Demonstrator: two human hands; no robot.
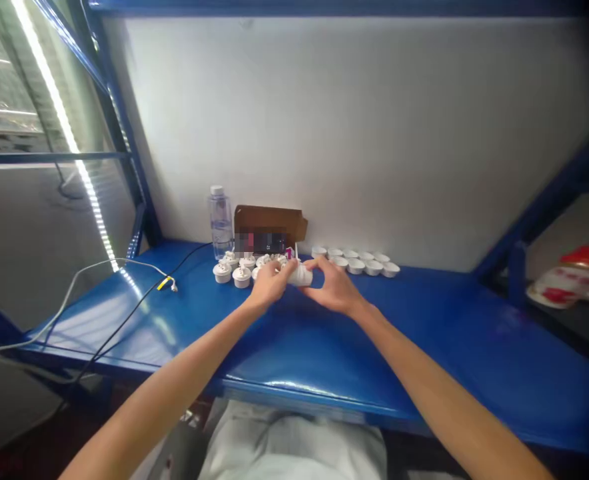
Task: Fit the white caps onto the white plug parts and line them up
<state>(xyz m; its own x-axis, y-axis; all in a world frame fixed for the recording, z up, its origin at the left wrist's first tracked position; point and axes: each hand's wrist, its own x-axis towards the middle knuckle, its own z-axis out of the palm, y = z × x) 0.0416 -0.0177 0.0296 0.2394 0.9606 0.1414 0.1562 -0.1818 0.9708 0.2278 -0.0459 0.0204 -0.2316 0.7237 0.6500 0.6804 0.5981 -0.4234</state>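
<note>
At the centre of the frame, the left hand (pixel 269 283) and right hand (pixel 335 287) both grasp one small white part (pixel 300 274) above the blue bench (pixel 424 333). They seem mid-assembly; next calls for a careful, aligned press. White cups (pixel 357 261) sit behind, right.

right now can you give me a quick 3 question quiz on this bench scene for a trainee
1. True or false: both hands are on the same small white part.
2. What stands left of the cardboard box? A) clear bottle B) red mug C) drill
3. On which side of the hands does the row of white cups lie?

Key
1. True: left hand and right hand share the white part.
2. A, the clear bottle.
3. Right: the white cups sit on the blue table.
</note>
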